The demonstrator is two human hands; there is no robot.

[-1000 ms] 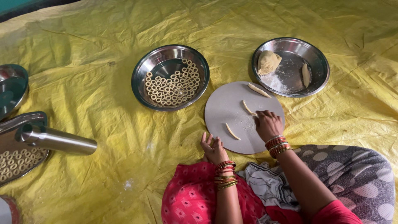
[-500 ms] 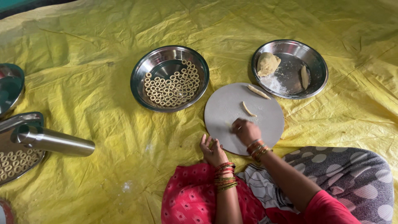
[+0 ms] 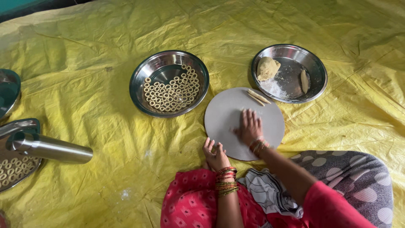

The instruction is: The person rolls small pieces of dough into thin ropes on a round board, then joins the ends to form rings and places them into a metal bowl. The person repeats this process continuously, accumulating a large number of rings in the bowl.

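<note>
Yellow sheet (image 3: 84, 84) floor | right hand (image 3: 250, 126) flat, fingers together, on round board (image 3: 223, 114) | left hand (image 3: 216, 154) fingers loosely apart, empty | roll with even pressure

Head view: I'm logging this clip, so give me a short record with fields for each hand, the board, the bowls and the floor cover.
right hand: palm down, flat on the board
left hand: open, fingers spread, at the board's near edge
board: round, grey, two dough sticks at its far edge
middle bowl: steel, holds many dough rings
right bowl: steel, holds a dough lump, flour and one dough piece
floor cover: yellow sheet
</note>
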